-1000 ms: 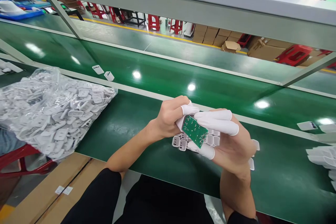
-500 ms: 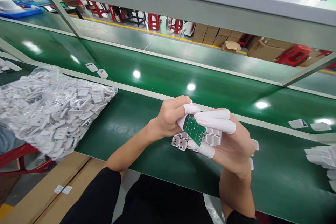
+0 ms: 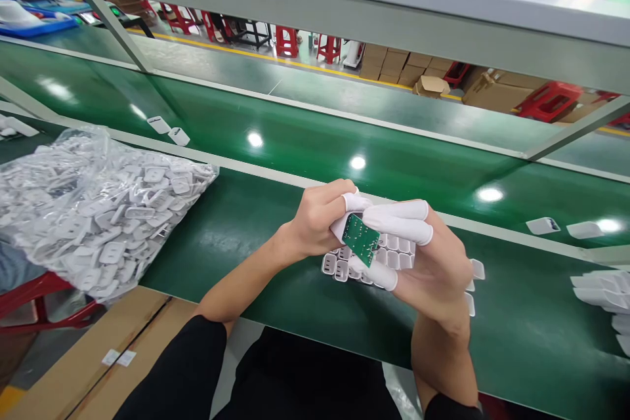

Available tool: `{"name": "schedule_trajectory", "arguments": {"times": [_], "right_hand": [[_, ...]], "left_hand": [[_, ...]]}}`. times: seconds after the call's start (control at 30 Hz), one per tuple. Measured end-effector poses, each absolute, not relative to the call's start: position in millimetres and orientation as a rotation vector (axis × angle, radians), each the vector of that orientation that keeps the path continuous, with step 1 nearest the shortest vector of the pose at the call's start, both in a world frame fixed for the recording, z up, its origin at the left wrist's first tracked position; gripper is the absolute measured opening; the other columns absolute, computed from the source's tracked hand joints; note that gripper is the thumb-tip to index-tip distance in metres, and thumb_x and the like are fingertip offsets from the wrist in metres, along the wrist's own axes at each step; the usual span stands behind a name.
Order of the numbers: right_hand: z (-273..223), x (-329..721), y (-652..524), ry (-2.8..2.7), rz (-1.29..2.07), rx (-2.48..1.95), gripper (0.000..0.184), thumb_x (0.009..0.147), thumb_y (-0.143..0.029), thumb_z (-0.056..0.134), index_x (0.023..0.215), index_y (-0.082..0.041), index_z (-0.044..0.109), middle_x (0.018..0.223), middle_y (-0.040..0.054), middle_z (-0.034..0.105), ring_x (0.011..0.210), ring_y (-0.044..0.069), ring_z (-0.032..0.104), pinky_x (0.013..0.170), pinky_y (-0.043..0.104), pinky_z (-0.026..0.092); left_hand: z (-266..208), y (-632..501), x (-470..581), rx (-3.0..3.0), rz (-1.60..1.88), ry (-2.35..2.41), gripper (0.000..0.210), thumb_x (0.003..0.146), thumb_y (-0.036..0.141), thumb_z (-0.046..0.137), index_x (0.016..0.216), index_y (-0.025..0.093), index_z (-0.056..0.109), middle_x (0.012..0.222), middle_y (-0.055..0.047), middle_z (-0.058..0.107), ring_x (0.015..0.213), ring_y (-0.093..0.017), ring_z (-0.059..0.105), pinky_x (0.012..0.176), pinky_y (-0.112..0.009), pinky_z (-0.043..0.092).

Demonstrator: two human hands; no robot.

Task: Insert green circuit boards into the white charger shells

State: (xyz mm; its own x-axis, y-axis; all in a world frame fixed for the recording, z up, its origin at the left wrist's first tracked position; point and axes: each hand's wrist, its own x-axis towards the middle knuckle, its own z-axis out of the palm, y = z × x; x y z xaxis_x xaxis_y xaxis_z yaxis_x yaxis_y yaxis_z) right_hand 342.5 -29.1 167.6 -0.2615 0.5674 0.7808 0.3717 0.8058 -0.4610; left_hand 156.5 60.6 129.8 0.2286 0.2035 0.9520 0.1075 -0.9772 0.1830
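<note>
Green circuit board (image 3: pixel 361 240) sits between the right hand's fingers (image 3: pixel 404 212).

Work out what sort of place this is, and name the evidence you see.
Most likely an electronics assembly line in a factory: the right hand holds a green circuit board, a clear bag bulges with white plastic parts, and a long green conveyor belt runs beyond.
</note>
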Motion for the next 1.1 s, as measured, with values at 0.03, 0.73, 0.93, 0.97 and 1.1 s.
{"name": "schedule_trajectory", "arguments": {"times": [0.03, 0.73, 0.93, 0.97, 1.1], "right_hand": [[168, 343, -29, -1.889, 0.220, -0.711, 0.075, 0.082, -0.012, 0.097, 0.151, -0.028, 0.072, 0.125, 0.0081, 0.078, 0.103, 0.028, 0.075, 0.078, 0.045, 0.062], [172, 348, -29, -1.992, 0.010, -0.823, 0.066, 0.091, -0.022, 0.090, 0.152, -0.034, 0.068, 0.128, 0.0116, 0.075, 0.106, 0.030, 0.072, 0.079, 0.049, 0.062], [170, 341, -26, -2.105, -0.198, -0.860, 0.060, 0.093, -0.024, 0.085, 0.150, -0.029, 0.067, 0.127, 0.0142, 0.075, 0.103, 0.032, 0.067, 0.082, 0.050, 0.056], [170, 341, -26, -2.122, -0.218, -0.871, 0.059, 0.094, -0.027, 0.085, 0.150, -0.028, 0.067, 0.125, 0.0142, 0.075, 0.103, 0.033, 0.067, 0.083, 0.051, 0.056], [168, 342, -23, -2.166, -0.191, -0.921, 0.063, 0.094, -0.036, 0.083, 0.153, -0.026, 0.064, 0.116, 0.0129, 0.073, 0.104, 0.034, 0.066, 0.086, 0.052, 0.056]], "left_hand": [[130, 60, 157, 2.403, 1.881, 0.310, 0.013, 0.106, 0.023, 0.070, 0.100, 0.023, 0.059, 0.081, 0.001, 0.054, 0.063, -0.013, 0.043, 0.052, -0.028, 0.033], [124, 54, 159, 2.018, 1.638, 0.488, 0.033, 0.086, 0.036, 0.094, 0.105, 0.023, 0.071, 0.081, 0.005, 0.064, 0.058, -0.009, 0.046, 0.053, -0.023, 0.037], [122, 47, 159, 1.907, 1.473, 0.632, 0.035, 0.075, 0.018, 0.082, 0.106, 0.025, 0.066, 0.082, 0.006, 0.064, 0.064, -0.010, 0.049, 0.059, -0.025, 0.039], [125, 45, 159, 1.874, 1.424, 0.656, 0.035, 0.075, 0.017, 0.081, 0.105, 0.025, 0.064, 0.084, 0.006, 0.064, 0.066, -0.011, 0.051, 0.061, -0.025, 0.041], [135, 44, 154, 1.699, 1.151, 0.601, 0.042, 0.080, 0.020, 0.082, 0.110, 0.026, 0.053, 0.090, 0.005, 0.060, 0.071, -0.012, 0.053, 0.063, -0.025, 0.043]]}}
